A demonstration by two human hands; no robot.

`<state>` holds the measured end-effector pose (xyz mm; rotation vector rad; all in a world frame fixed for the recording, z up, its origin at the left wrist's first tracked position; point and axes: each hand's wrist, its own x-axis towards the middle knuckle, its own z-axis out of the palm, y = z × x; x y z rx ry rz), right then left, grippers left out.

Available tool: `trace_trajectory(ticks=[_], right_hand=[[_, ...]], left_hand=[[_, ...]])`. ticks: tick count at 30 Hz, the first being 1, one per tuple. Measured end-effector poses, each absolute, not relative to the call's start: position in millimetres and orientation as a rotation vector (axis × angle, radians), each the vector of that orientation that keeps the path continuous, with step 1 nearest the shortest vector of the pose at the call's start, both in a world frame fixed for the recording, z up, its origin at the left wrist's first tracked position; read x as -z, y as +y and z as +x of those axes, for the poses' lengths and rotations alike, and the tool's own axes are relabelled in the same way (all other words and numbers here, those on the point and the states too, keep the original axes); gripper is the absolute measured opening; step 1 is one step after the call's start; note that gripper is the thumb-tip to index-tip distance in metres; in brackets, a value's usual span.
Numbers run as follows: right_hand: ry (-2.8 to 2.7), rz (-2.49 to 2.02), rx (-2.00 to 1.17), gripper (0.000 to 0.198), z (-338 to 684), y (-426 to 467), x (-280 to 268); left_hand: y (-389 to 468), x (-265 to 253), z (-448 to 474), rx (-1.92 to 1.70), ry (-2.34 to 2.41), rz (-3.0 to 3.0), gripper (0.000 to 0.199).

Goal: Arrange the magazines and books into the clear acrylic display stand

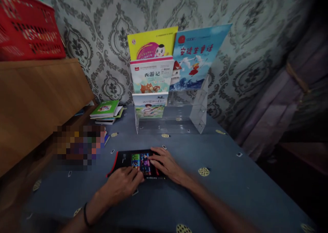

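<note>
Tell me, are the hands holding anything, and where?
Black book: left hand at its near edge, right hand on its right end; can't tell if gripped.

The table (220,158) has a dark blue-grey top printed with yellow, dark-dotted pineapple shapes (204,172) and small white-edged rectangles (239,154). Near its middle a black book (139,159) lies flat, red along its left edge, with rows of bright pictures on its cover. Behind the book, well apart from it, a clear stand (201,113) rests on the table. Left of the stand sits a small stack of books (106,110), a green one uppermost. Nearer on the left lies another pile (105,137), mostly blurred out by coarse blocks
</note>
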<state>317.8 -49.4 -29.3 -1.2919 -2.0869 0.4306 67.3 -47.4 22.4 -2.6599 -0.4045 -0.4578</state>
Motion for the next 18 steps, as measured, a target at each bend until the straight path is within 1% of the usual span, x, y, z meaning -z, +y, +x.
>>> trace_trajectory(ticks=[4,7,9,14,18], right_hand=[[-1.845,-1.228,-0.662,0.064,320.1,-49.4,23.1],[-1.705,-1.17,-0.852,0.072,318.7,-48.0,16.6],[-1.631,-1.138,-0.963,0.069,316.2,-44.8,14.2],[-1.38,-1.087,-1.114,0.052,306.4,-30.4,15.6],[-1.086,-1.025,-1.232,0.052,293.4,-21.5,12.0]], left_hand=[[-36.7,-44.5,65.3,0.649,-0.531,-2.698,0.031],[-24.7,-59.0,58.9,0.792,-0.702,-2.675,0.036],[-15.7,-64.4,54.3,0.832,-0.784,-2.698,0.038],[4.4,-75.2,48.4,0.919,-0.999,-2.813,0.038],[14.6,-93.7,50.7,1.152,-1.155,-2.87,0.037]])
